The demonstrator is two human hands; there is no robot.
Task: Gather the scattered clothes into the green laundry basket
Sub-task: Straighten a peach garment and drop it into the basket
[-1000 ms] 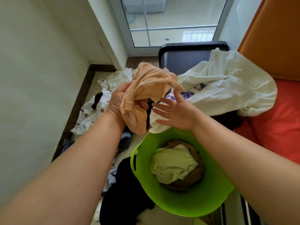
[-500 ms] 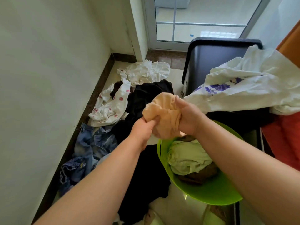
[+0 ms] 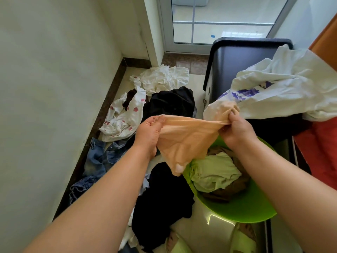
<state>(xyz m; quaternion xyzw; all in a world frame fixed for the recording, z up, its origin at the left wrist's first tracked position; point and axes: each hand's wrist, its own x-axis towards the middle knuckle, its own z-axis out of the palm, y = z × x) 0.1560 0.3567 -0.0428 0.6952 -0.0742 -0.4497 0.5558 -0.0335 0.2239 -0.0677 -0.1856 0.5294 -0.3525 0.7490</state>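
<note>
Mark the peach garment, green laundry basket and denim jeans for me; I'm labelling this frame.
peach garment [image 3: 186,139], head view, stretched middle of the fabric.
green laundry basket [image 3: 251,209], head view, bare inner wall.
denim jeans [image 3: 102,157], head view, crumpled blue fabric by the wall.

The pale tiled floor [image 3: 197,81] carries a crumpled white garment [image 3: 164,78] near the glass door, a white piece with pink spots [image 3: 124,117] beside a black heap [image 3: 171,103], denim [image 3: 98,157] along the skirting, another black garment [image 3: 162,203], and the green laundry basket [image 3: 246,209].
</note>
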